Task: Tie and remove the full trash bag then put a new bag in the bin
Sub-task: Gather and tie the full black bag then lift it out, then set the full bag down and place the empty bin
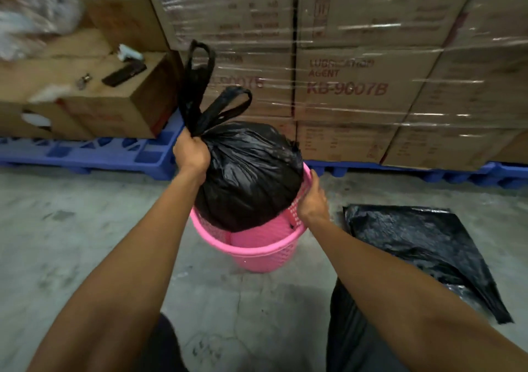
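The full trash bag (248, 177), glossy black, bulging and knotted with its two handle loops sticking up, sits half risen out of the pink bin (257, 250) on the floor. The left hand (190, 152) has its fingers clamped on the neck below the knot, apparently to lift it. The right hand (313, 197) has its fingers closed on the bin's right rim, probably to hold it down; a flat new bag (423, 249) waits on the floor to the right.

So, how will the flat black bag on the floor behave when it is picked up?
The flat black bag is probably very light and floppy: it lies thin and creased on the concrete floor. Its glossy film may feel slippery, so it would likely sag and need shaking open.
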A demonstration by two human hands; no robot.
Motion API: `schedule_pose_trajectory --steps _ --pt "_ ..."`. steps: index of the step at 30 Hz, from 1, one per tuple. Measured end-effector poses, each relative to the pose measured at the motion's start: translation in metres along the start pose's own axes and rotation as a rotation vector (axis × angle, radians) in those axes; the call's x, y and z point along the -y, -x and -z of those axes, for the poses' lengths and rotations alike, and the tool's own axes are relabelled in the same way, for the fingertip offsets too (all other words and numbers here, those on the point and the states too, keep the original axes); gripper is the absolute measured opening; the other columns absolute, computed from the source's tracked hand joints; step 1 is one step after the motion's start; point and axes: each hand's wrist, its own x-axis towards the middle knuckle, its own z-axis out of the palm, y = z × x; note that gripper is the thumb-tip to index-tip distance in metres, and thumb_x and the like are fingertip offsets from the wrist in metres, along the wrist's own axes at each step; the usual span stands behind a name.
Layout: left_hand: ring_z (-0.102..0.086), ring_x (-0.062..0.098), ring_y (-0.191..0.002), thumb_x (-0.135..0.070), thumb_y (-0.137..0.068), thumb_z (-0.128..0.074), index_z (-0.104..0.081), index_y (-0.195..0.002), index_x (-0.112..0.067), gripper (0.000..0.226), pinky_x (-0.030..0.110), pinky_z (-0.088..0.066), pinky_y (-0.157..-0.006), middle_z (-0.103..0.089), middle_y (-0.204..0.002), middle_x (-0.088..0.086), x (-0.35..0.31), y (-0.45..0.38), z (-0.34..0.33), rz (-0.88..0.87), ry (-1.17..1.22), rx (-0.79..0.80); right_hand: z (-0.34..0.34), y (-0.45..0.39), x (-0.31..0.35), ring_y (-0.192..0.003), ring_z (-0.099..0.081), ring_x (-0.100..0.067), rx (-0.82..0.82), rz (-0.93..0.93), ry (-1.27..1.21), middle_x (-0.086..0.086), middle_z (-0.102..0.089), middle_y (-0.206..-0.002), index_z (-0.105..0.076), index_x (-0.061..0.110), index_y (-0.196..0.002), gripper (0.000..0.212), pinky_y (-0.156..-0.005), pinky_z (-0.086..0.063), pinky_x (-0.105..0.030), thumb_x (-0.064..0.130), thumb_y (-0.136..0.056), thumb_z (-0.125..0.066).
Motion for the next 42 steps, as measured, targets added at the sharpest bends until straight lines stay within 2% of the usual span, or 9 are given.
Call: schedule_pose_trajectory --steps 4,8,14,20,25,28,32,36,42 --pt "-0.055 0.036 -0.119 -0.008 -0.101 -0.032 -0.051 -0.137 -0.008 0.041 0.039 -0.043 -0.099 -0.059 -0.132 0.019 -0.032 -0.015 0.045 0.005 0.088 -0.163 -0.002 0.0 0.004 -0.117 -0.057 -0.039 0.007 -0.041 0.019 -0.017 -0.05 -0.139 -0.004 0.048 -0.151 0.073 -0.098 -0.047 -0.056 0.015 -0.094 -0.036" --pt "-0.051 0.035 -0.129 -0.01 -0.103 -0.032 -0.05 -0.136 -0.004 0.038 0.046 -0.039 -0.106 -0.057 -0.137 0.018 -0.051 -0.027 0.091 -0.041 0.014 -0.364 -0.003 0.014 0.022 -0.129 -0.047 -0.044 -0.059 -0.159 0.047 -0.019 -0.031 -0.153 -0.013 0.034 -0.153 0.062 -0.104 -0.039 -0.056 0.022 -0.098 -0.038" --pt "-0.048 0.031 -0.133 -0.011 -0.104 -0.032 -0.048 -0.139 -0.004 0.039 0.039 -0.036 -0.109 -0.053 -0.142 0.015 -0.036 -0.06 0.14 -0.019 0.022 -0.475 -0.017 0.015 0.022 -0.118 -0.055 -0.045 -0.143 -0.197 0.059 -0.02 -0.047 -0.138 -0.021 0.031 -0.15 0.061 -0.098 -0.047 -0.057 0.017 -0.095 -0.042" --pt "-0.046 0.04 -0.13 -0.009 -0.103 -0.035 -0.047 -0.137 0.001 0.037 0.048 -0.038 -0.107 -0.048 -0.141 0.022 0.058 -0.091 0.14 0.005 -0.164 -0.262 -0.024 0.016 0.024 -0.123 -0.052 -0.045 -0.235 -0.203 0.152 -0.021 -0.044 -0.141 -0.015 0.036 -0.153 0.069 -0.1 -0.043 -0.055 0.014 -0.094 -0.042" --pt "-0.053 0.049 -0.118 -0.011 -0.097 -0.042 -0.055 -0.127 0.005 0.036 0.055 -0.045 -0.101 -0.056 -0.13 0.031 0.177 -0.106 0.113 0.194 -0.284 0.018 -0.029 0.02 0.023 -0.119 -0.055 -0.044 -0.289 -0.224 0.219 -0.023 -0.049 -0.136 -0.018 0.038 -0.154 0.07 -0.096 -0.046 -0.05 0.011 -0.095 -0.043" --pt "-0.054 0.052 -0.117 -0.011 -0.094 -0.046 -0.055 -0.125 0.009 0.038 0.056 -0.046 -0.101 -0.055 -0.13 0.035 0.233 -0.097 0.104 0.297 -0.386 0.08 -0.027 0.016 0.017 -0.117 -0.056 -0.043 -0.319 -0.22 0.2 -0.023 -0.052 -0.135 -0.023 0.04 -0.154 0.069 -0.096 -0.047 -0.047 0.009 -0.094 -0.042" --pt "-0.044 0.051 -0.129 -0.011 -0.095 -0.047 -0.043 -0.138 0.004 0.046 0.055 -0.038 -0.108 -0.042 -0.144 0.032 0.24 -0.093 0.093 0.335 -0.397 0.104 -0.025 0.011 0.013 -0.119 -0.055 -0.044 -0.317 -0.217 0.172 -0.024 -0.051 -0.138 -0.026 0.043 -0.152 0.068 -0.103 -0.043 -0.047 0.011 -0.094 -0.039" --pt "-0.025 0.042 -0.142 -0.019 -0.091 -0.057 -0.028 -0.146 -0.008 0.063 0.062 -0.025 -0.112 -0.027 -0.154 0.024 0.198 -0.089 0.062 0.218 -0.45 0.125 -0.021 0.012 0.002 -0.117 -0.058 -0.04 -0.307 -0.2 0.088 -0.022 -0.053 -0.138 -0.034 0.042 -0.15 0.068 -0.105 -0.042 -0.04 0.006 -0.092 -0.037" --pt "-0.036 0.036 -0.135 -0.021 -0.084 -0.056 -0.046 -0.135 -0.018 0.051 0.057 -0.026 -0.112 -0.039 -0.144 0.014 0.117 -0.017 0.004 -0.288 -0.46 0.263 -0.007 0.036 -0.009 -0.122 -0.058 -0.023 -0.315 -0.12 -0.055 -0.008 -0.06 -0.137 -0.047 0.03 -0.146 0.066 -0.107 -0.038 -0.028 0.005 -0.085 -0.052"
